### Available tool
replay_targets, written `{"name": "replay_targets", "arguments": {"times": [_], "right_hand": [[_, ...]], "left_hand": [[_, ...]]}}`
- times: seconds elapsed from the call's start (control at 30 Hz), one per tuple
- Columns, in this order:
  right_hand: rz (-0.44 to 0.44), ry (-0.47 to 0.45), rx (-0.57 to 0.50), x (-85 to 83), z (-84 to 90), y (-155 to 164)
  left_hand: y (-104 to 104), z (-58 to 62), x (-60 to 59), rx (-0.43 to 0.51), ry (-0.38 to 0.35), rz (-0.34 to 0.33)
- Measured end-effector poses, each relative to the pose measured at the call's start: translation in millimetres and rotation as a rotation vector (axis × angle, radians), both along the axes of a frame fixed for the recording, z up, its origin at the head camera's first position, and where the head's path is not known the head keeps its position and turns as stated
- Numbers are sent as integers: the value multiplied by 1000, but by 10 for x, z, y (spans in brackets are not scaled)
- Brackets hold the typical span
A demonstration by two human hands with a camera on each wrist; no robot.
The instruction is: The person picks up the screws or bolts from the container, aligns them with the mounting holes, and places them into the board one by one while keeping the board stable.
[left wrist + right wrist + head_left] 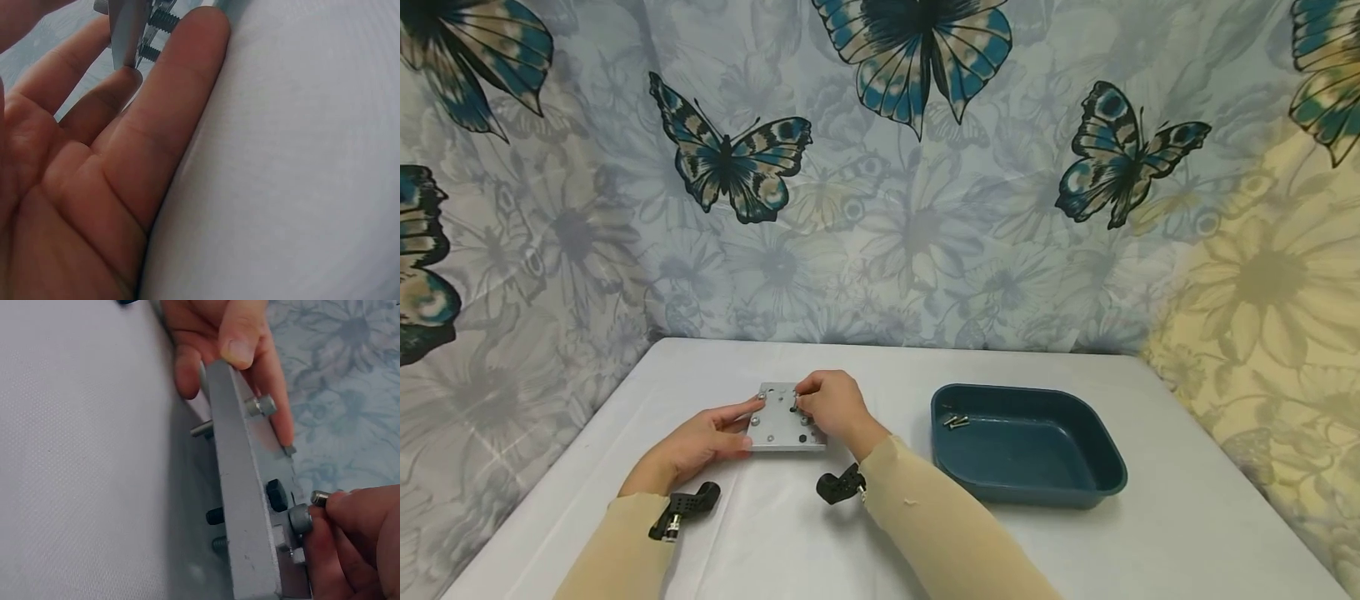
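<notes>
A silver metal plate with several bolts through it is held just above the white table. My left hand grips its left edge between thumb and fingers. In the right wrist view, bolt heads stand out on one face of the plate and threaded shanks poke out of the other. My right hand is over the plate's right side. Its thumb and fingers pinch a small metal screw close to a round bolt head. Most of that screw is hidden by the fingertips.
A dark teal tray stands on the table to the right, with several loose screws at its left end. A white cloth covers the table. Behind hangs a butterfly-patterned curtain.
</notes>
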State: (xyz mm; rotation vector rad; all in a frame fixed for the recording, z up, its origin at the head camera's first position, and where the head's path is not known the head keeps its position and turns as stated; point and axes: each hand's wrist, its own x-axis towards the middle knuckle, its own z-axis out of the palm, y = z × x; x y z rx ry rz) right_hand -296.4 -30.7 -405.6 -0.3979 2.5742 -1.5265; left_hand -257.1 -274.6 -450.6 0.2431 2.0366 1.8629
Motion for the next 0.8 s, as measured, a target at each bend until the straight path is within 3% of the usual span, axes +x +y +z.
{"name": "replay_targets", "arguments": {"times": [0.8], "right_hand": [[-23,89,163,-10,-18,-78]], "left_hand": [[-2,6,-12,-3,8,10]]}}
